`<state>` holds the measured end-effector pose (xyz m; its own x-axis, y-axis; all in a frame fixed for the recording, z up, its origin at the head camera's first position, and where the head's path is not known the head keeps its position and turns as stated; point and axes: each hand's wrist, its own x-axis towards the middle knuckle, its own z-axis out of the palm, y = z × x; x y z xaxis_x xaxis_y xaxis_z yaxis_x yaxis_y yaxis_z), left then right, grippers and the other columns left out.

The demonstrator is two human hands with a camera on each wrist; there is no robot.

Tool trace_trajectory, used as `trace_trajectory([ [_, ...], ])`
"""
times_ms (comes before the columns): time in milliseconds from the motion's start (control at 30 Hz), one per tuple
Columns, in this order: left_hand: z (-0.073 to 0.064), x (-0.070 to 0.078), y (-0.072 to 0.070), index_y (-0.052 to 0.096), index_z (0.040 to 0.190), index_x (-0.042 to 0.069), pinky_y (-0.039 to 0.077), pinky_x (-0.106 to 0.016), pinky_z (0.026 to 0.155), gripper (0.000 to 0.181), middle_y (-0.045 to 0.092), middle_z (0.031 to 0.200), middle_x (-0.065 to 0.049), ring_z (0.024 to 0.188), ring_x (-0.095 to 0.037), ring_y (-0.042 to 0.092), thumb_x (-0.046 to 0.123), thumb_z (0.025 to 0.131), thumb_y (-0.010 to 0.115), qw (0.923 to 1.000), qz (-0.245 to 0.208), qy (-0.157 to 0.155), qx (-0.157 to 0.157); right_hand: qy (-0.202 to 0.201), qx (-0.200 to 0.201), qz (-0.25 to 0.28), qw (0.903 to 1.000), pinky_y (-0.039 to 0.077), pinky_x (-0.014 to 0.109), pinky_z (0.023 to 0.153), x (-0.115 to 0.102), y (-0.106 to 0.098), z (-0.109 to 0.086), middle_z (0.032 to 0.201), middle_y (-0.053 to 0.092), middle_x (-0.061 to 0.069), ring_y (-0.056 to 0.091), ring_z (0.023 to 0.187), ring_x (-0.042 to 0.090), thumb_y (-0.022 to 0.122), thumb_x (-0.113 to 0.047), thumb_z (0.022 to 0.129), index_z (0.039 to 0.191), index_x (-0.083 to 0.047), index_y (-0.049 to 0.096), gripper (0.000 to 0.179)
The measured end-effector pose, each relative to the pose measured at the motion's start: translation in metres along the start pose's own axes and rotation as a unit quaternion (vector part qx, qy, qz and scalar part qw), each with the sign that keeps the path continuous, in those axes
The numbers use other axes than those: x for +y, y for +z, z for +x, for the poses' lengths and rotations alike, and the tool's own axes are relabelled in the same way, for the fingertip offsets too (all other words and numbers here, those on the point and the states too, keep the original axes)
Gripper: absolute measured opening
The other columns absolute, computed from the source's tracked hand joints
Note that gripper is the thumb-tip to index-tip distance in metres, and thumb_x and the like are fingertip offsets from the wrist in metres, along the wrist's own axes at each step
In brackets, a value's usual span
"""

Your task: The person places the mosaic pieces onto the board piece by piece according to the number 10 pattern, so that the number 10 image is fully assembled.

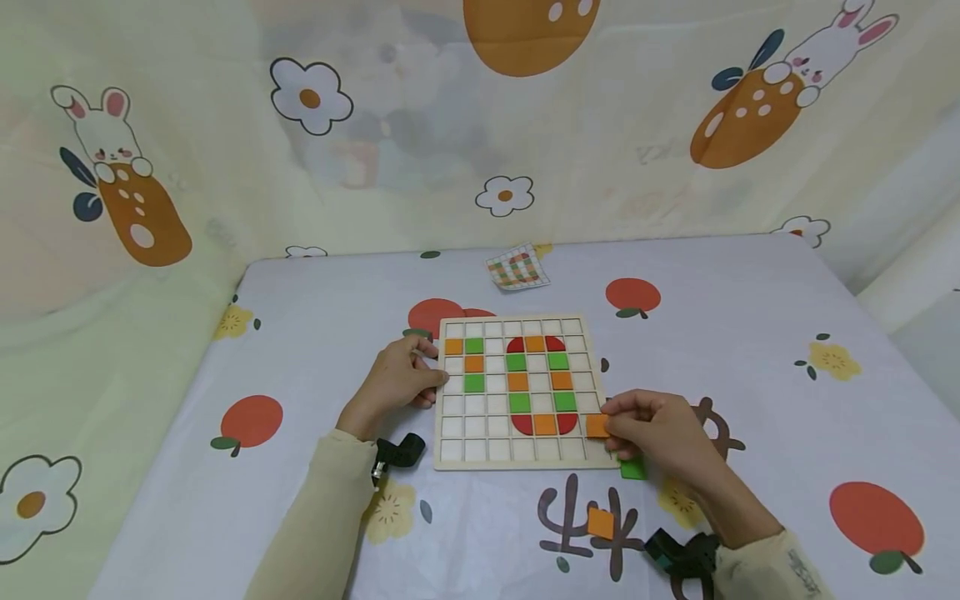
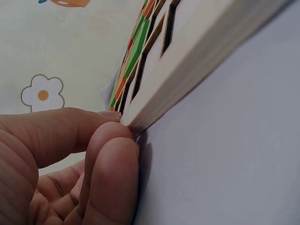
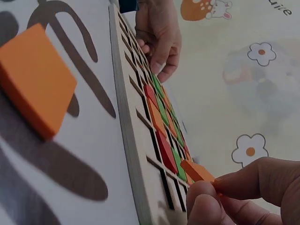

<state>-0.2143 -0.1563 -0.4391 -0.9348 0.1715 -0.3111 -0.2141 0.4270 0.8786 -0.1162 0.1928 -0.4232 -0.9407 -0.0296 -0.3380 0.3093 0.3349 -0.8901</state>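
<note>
A wooden grid board (image 1: 453,451) lies flat on the table, some cells filled with orange, green and red tiles. At its left edge, my left hand (image 1: 395,377) pinches the rim; in the left wrist view the thumb lies on top, with curled fingers (image 2: 112,180) against the side. Between thumb and fingertips, my right hand (image 1: 667,433) holds an orange square tile (image 1: 597,426) over the board's lower right cells. The right wrist view shows this tile (image 3: 197,170) tilted. A green tile (image 1: 633,469) lies partly hidden beneath the right hand.
Another orange tile (image 1: 601,523) lies on the cloth in front of the board. Behind the board rests a small pattern card (image 1: 517,268) with a coloured grid. A printed cloth (image 1: 315,333) covers the table, and a patterned curtain (image 1: 420,150) hangs at the back.
</note>
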Motion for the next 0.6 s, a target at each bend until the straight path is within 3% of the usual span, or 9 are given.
trace_trajectory([
  [600,0.000,0.000,0.000,0.058,0.122,0.002,0.061,-0.028,0.056,0.038,0.063,0.083,-0.013,0.056,-0.017,0.065,0.007,0.091,0.080,1.0000,0.000,0.001,0.001,0.007,-0.073,0.055,0.9958,0.062,0.026,0.063,-0.029,0.045,0.025,0.086,0.074,0.013,0.071,0.070,0.021,0.070,-0.007,0.096,0.111,0.006,0.068,0.020],
])
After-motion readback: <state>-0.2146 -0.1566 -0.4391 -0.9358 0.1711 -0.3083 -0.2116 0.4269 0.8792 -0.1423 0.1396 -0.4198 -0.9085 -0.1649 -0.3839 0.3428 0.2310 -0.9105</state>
